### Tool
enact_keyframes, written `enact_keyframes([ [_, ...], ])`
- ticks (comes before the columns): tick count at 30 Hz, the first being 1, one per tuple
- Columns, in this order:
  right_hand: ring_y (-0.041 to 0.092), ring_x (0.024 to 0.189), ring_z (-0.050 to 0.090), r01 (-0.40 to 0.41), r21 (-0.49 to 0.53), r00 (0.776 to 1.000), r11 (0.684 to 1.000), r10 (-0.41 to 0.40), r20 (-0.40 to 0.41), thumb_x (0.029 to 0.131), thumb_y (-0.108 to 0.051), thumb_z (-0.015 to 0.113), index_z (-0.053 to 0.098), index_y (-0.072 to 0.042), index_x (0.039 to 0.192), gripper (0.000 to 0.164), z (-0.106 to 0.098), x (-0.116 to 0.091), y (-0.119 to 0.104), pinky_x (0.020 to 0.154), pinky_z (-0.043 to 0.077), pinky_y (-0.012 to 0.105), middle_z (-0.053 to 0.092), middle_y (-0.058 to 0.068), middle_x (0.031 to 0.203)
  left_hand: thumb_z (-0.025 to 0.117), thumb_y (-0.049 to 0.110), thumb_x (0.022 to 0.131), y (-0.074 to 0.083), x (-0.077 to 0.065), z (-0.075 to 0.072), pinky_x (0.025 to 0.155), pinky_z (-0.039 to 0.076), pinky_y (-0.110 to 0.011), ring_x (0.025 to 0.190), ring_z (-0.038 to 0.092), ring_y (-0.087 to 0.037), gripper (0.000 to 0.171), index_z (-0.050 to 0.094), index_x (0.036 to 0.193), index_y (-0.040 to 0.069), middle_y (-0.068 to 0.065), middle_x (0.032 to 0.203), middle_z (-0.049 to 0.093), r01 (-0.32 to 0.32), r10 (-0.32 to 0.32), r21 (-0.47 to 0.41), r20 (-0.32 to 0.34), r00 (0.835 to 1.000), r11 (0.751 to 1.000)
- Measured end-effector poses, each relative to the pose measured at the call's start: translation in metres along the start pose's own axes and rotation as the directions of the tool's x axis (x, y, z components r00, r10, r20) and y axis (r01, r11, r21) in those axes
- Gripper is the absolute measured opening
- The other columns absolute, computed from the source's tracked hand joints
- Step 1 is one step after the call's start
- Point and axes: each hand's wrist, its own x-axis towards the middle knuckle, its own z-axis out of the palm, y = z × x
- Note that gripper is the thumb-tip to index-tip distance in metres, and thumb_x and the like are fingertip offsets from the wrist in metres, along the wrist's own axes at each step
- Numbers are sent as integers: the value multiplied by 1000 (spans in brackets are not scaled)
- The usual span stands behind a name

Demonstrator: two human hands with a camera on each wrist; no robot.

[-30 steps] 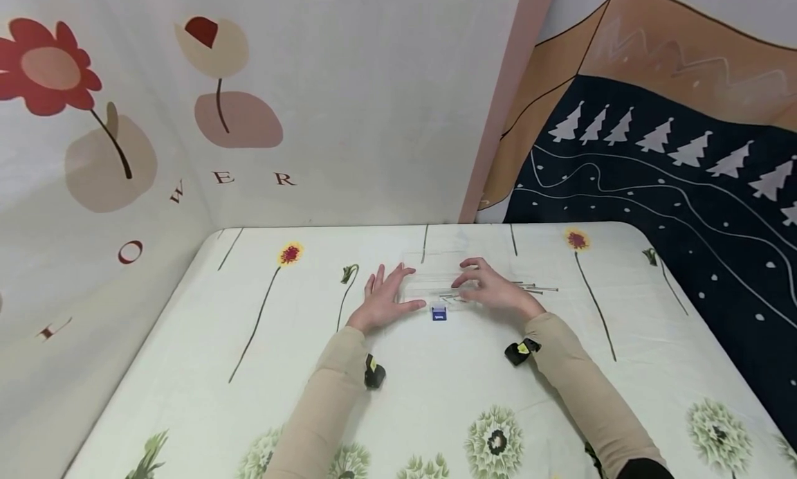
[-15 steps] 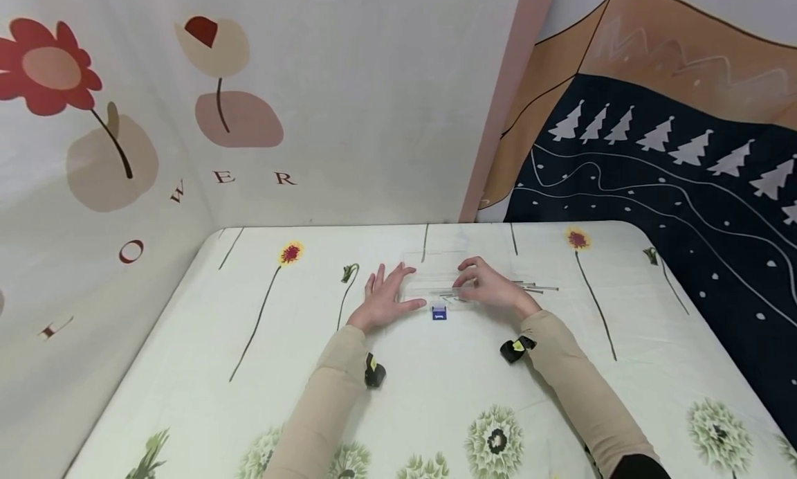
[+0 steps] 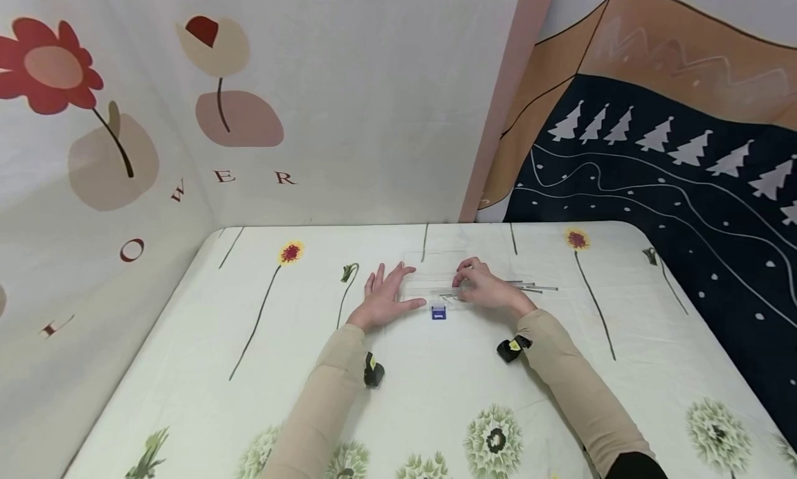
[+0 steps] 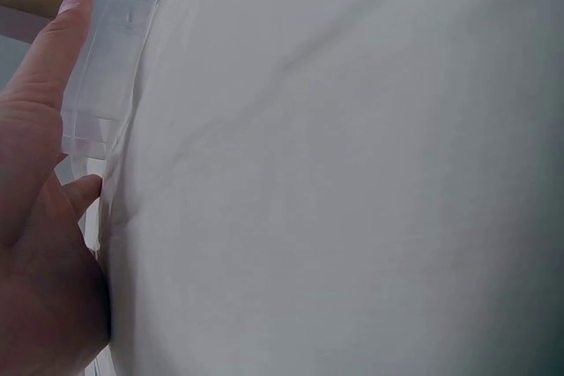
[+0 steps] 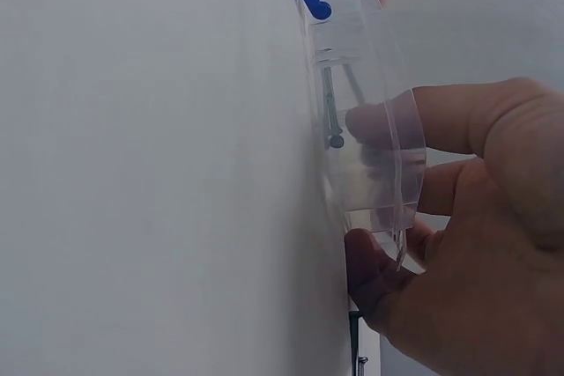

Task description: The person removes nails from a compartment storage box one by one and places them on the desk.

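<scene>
A clear plastic box (image 3: 429,281) with a blue latch (image 3: 438,313) lies on the patterned cloth, its transparent lid spread back. My left hand (image 3: 381,303) rests at its left end with fingers straight and spread, thumb along the front side. At the right end, my right hand (image 3: 490,288) reaches in with bent fingers. Through the box wall in the right wrist view, one fingertip (image 5: 366,122) shows beside thin dark nails (image 5: 331,105); I cannot tell whether it pinches one. Other fingers of that hand curl around the box's end.
Several long nails (image 3: 538,287) lie on the cloth right of the box, partly behind my right hand. Printed flowers cover the tablecloth (image 3: 436,389). A pale fabric wall (image 3: 373,154) rises behind the table, with a dark tree-printed fabric (image 3: 654,181) at right.
My right hand has shifted slightly left over the box, and its fingers have drawn closer together. The left hand and the box have stayed in place.
</scene>
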Motion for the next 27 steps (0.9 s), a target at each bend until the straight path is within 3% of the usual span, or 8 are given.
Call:
enact_keyframes([
  [20,37,122,35,-2,75,1000,997,4,-27,91,-11,63,61,-4,92,7,0,2,3,99,33,52,39,20,132,64,53,88,-3,0,0,112,-9,-51,144,-12,-35,76,34,149,18,-11,160,13,-5,6,6,-5,1000,1000],
  [27,36,119,38,35,120,998,992,-30,-46,90,-7,64,60,-3,90,6,1,0,6,99,35,53,41,21,127,64,54,87,-3,1,1,113,-8,-51,144,-11,-36,77,35,149,19,-11,160,14,-9,9,11,-8,1000,1000],
])
